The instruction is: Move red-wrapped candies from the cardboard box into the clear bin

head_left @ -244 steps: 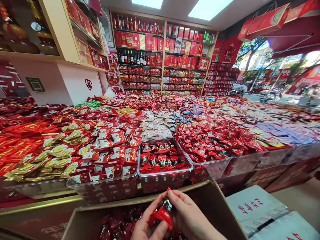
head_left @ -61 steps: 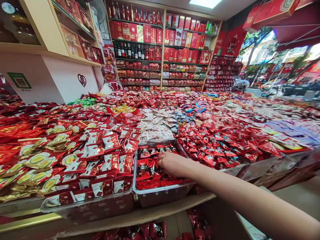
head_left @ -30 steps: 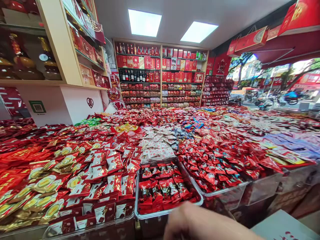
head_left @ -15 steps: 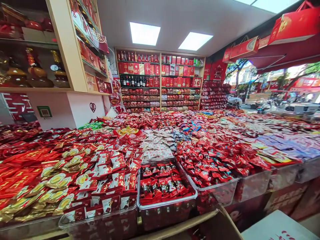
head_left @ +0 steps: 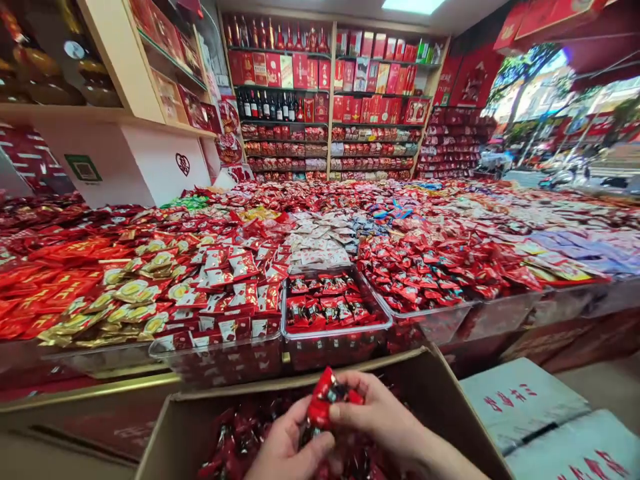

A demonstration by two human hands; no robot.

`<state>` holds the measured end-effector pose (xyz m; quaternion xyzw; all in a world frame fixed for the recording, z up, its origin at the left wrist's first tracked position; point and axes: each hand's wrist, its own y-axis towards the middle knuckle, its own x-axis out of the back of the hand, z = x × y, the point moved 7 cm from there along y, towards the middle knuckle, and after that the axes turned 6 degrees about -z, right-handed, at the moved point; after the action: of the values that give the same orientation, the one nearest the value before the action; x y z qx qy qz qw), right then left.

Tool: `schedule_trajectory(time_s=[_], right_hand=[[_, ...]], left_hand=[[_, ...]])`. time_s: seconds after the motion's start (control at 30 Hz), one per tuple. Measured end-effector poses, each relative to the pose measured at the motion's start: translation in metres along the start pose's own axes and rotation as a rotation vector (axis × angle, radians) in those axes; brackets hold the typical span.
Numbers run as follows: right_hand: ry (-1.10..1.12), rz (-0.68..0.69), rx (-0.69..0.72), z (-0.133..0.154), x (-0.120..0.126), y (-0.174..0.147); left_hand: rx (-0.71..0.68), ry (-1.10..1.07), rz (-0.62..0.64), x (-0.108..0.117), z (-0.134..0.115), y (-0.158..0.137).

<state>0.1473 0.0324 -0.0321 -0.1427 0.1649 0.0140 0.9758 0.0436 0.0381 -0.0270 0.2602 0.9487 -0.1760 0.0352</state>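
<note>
My left hand [head_left: 287, 443] and my right hand [head_left: 377, 407] meet over an open cardboard box [head_left: 440, 393]. Between their fingers are small red-and-black wrapped candies [head_left: 320, 400]; how many each hand grips is hard to make out. My right thumb presses on a red wrapper, while my left fingers close around the lower side. Inside the box lie more dark red wrapped candies [head_left: 230, 437], partly in shadow and partly behind my hands. Just beyond it, a clear plastic bin [head_left: 340, 333] contains rows of similar red-and-black packets, its fill lower than the heaps beside it.
Heaped bins of gold packets [head_left: 135, 293], white-and-red packets [head_left: 245, 293] and red candies [head_left: 425, 267] flank the clear bin. White cartons [head_left: 525, 393] stand at the right of the box. Shelves [head_left: 330, 93] with bottles and red boxes line the back wall.
The view has tilted down, bringing more of the cardboard box into sight. Both my hands have come into view, holding red wrapped candies above the box.
</note>
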Motion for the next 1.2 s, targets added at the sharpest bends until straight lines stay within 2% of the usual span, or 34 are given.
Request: schedule_trajectory(time_s=[0.03,0.13,0.2,0.3,0.4,0.47,0.57,0.67,0.73,0.8,0.83,0.9,1.0,1.07,1.13,1.2], right_hand=[[0.114,0.007,0.005,0.007,-0.003,-0.003],[0.369,-0.001,-0.026,0.024,-0.003,-0.007],[0.428,-0.041,-0.055,0.027,-0.001,-0.009],[0.343,0.0,-0.002,0.029,-0.005,-0.009],[0.136,0.068,0.095,0.029,-0.011,-0.01],[-0.083,0.044,0.22,0.032,-0.009,-0.011],[-0.454,-0.086,0.625,0.052,-0.003,-0.021],[-0.695,-0.192,0.976,0.066,-0.005,-0.038],[-0.784,-0.191,1.054,0.067,-0.008,-0.044],[-0.784,-0.144,1.03,0.066,-0.01,-0.044],[-0.744,-0.119,0.972,0.064,-0.01,-0.042],[-0.595,-0.105,0.79,0.058,-0.005,-0.035],[-0.241,-0.143,0.469,0.042,0.005,-0.022],[-0.013,-0.145,0.331,0.031,0.006,-0.016],[0.11,-0.142,0.264,0.025,0.006,-0.012],[0.116,-0.142,0.237,0.021,0.007,-0.011]], left_hand=[[-0.022,-0.033,-0.021,-0.001,-0.006,0.001],[0.033,-0.168,-0.124,0.0,-0.013,-0.002],[0.075,-0.273,-0.216,0.004,-0.015,-0.005],[0.017,-0.293,-0.333,0.009,-0.024,-0.006],[-0.051,-0.271,-0.375,0.01,-0.031,0.0],[-0.066,-0.29,-0.411,0.013,-0.031,0.004],[-0.041,-0.356,-0.45,0.017,-0.026,0.007],[0.047,-0.531,-0.353,0.007,-0.022,0.006],[0.065,-0.582,-0.284,0.001,-0.026,0.005],[0.049,-0.535,-0.272,0.002,-0.03,0.005],[0.037,-0.495,-0.291,0.004,-0.031,0.005],[0.026,-0.436,-0.314,0.009,-0.03,0.006],[0.018,-0.367,-0.351,0.016,-0.025,0.007],[0.013,-0.335,-0.376,0.018,-0.022,0.007],[-0.01,-0.31,-0.404,0.02,-0.02,0.006],[-0.033,-0.284,-0.432,0.022,-0.02,0.006]])
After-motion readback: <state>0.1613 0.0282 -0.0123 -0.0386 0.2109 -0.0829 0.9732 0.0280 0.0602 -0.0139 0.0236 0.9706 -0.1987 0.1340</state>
